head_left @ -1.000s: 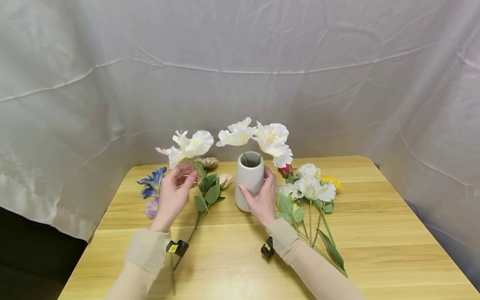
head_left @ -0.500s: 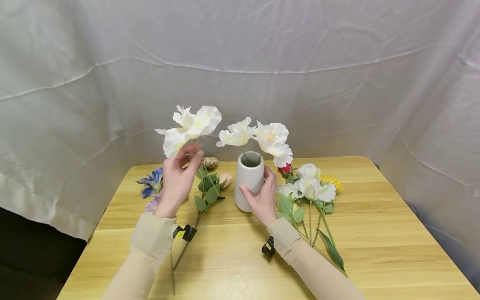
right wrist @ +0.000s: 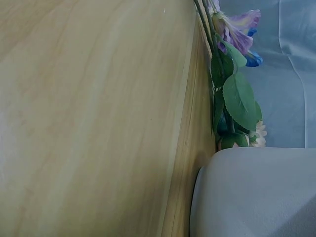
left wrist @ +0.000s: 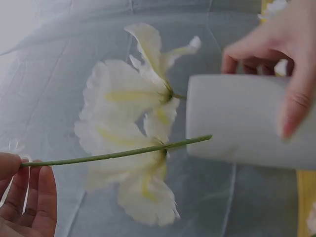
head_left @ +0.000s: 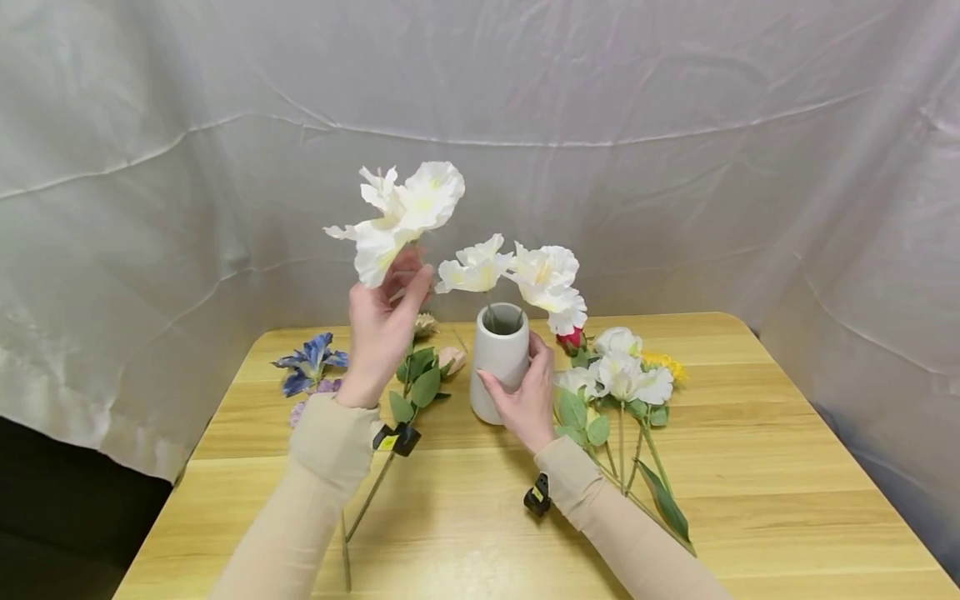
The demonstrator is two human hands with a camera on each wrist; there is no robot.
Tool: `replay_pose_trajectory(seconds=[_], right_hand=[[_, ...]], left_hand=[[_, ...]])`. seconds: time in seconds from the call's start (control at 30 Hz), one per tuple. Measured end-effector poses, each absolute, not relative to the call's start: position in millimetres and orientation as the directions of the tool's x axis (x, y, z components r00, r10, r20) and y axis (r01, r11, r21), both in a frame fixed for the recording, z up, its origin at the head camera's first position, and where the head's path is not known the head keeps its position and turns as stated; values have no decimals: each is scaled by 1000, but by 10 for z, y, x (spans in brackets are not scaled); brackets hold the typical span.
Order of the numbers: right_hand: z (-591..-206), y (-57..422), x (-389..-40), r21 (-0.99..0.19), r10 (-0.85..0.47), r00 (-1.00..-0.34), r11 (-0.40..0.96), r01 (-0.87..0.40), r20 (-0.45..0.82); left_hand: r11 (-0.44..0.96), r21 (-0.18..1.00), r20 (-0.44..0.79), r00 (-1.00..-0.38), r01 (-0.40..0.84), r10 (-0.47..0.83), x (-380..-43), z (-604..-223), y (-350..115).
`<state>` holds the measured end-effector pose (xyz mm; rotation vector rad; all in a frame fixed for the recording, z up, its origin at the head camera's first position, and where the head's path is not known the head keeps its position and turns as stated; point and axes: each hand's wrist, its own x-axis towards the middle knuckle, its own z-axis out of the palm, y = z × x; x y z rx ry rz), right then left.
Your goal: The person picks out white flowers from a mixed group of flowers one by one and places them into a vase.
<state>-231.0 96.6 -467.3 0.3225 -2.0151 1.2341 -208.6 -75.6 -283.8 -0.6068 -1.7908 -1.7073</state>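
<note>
My left hand (head_left: 390, 317) pinches the green stem (left wrist: 113, 155) of a white artificial flower (head_left: 405, 212) between thumb and fingers, raised above the table to the left of the vase. In the left wrist view the stem's free end overlaps the vase near its mouth. Fingers and thumb of my right hand (head_left: 525, 396) grip the light grey vase (head_left: 495, 362) around its right side as it stands upright on the table. Two white flowers (head_left: 543, 279) lean out of its mouth. The right wrist view shows the vase's side (right wrist: 261, 192), with the right hand out of frame.
On the wooden table (head_left: 480, 517), left of the vase, lie a blue flower (head_left: 307, 362), purple blossoms and a leafy stem (head_left: 426, 387) with a pale pink flower. Right of it lie several white flowers (head_left: 618, 375), a yellow one (head_left: 663, 363) and a red bud. Grey cloth (head_left: 480, 100) hangs behind.
My left hand has lifted the white flower upward and slightly right, its stem rising away from the leafy stem on the table. The right hand and vase have stayed in place.
</note>
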Motion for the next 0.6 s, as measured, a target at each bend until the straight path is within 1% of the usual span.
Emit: replay_pose_trajectory(seconds=[0.1, 0.2, 0.3, 0.43, 0.6], right_hand=[[-4667, 970, -2306, -665, 155, -699, 503, -553, 698], [-4665, 971, -2304, -664, 153, -699, 505, -552, 698], [-4670, 971, -2309, -656, 149, -694, 510, -556, 704], [-4674, 971, -2315, -645, 143, -685, 516, -564, 714], [-4675, 973, -2317, -628, 134, -672, 521, -578, 729]], left_hand=[[41, 683, 730, -680, 729, -73, -2159, -2824, -685], [67, 627, 779, -623, 776, -76, -2177, -2782, -598], [84, 589, 808, -585, 804, -73, -2175, -2764, -504], [98, 569, 822, -566, 816, -64, -2180, -2786, -392], [209, 551, 830, -557, 808, -36, -2220, -2880, -319]])
